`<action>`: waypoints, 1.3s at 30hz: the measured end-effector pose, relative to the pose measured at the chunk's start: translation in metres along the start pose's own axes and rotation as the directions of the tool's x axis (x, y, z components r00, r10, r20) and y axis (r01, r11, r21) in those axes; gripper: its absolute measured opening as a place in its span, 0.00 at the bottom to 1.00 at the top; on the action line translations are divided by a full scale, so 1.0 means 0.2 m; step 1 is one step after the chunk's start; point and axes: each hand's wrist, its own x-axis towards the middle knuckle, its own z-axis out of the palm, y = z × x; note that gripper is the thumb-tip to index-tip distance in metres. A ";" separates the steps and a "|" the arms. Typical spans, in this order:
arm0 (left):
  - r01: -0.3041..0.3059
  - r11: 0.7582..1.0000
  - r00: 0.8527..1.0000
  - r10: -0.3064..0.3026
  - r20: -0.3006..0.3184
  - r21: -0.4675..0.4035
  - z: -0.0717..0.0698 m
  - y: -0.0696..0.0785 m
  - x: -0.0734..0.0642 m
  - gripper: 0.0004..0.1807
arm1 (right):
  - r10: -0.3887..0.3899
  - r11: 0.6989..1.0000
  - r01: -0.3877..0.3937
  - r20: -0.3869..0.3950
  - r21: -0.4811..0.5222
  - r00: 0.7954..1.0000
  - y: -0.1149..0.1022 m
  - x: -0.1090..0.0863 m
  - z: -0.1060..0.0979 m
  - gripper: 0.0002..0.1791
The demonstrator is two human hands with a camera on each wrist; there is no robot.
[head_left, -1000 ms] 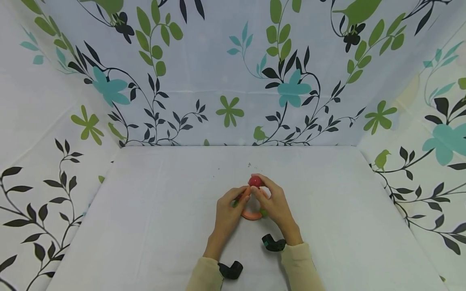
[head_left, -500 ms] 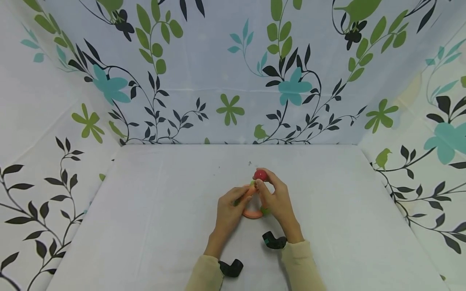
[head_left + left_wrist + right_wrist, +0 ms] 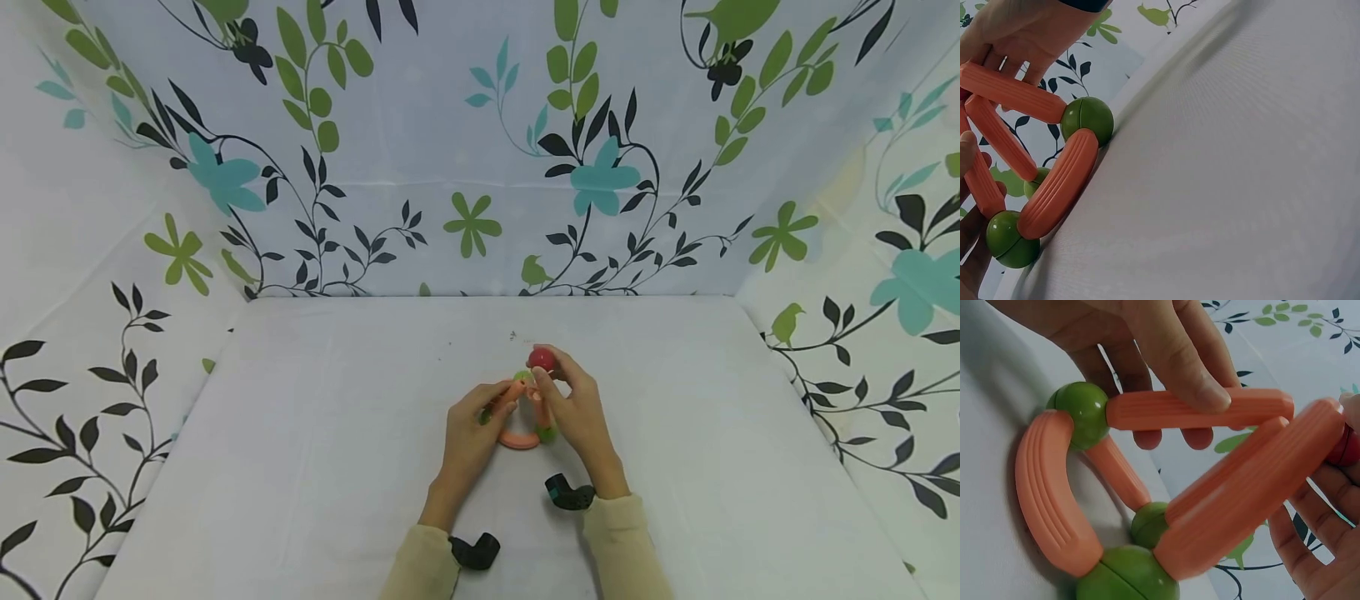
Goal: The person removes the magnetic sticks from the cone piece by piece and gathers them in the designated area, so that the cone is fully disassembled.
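Observation:
A toy frame of ridged orange rods joined by green balls stands between the hands; its curved orange rod (image 3: 519,442) lies at the near side. My left hand (image 3: 471,427) pinches a straight orange rod (image 3: 1166,411) between thumb and fingers, above a green ball (image 3: 1082,411). My right hand (image 3: 579,408) holds a shiny red ball (image 3: 542,359) at its fingertips, by the upper ends of the rods. In the right wrist view another straight rod (image 3: 1254,494) leans up toward the red ball. A third green ball (image 3: 1149,525) sits behind it.
The frame rests on a white cloth-covered table (image 3: 337,467). A leaf-and-flower patterned curtain (image 3: 420,167) stands behind and at both sides. Black wrist cameras (image 3: 476,552) sit by the beige sleeves (image 3: 423,562).
My right hand has moved a little away and to the right with the red ball, uncovering a green ball and rod ends. My left hand keeps its hold in nearly the same place.

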 end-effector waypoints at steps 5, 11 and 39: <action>0.007 1.000 1.000 -0.007 0.002 -0.007 0.00 0.00 0.00 0.20 | 0.007 1.000 -0.007 0.002 0.027 1.000 0.01 0.00 -0.02 0.21; 0.027 1.000 1.000 -0.027 0.011 -0.013 0.00 0.01 -0.01 0.20 | 0.071 0.995 -0.073 0.035 0.070 0.997 0.01 0.00 0.00 0.22; -0.028 0.998 0.998 0.031 0.058 -0.052 0.01 0.01 -0.01 0.20 | 0.047 0.983 -0.047 0.007 0.175 0.999 0.03 0.00 0.00 0.22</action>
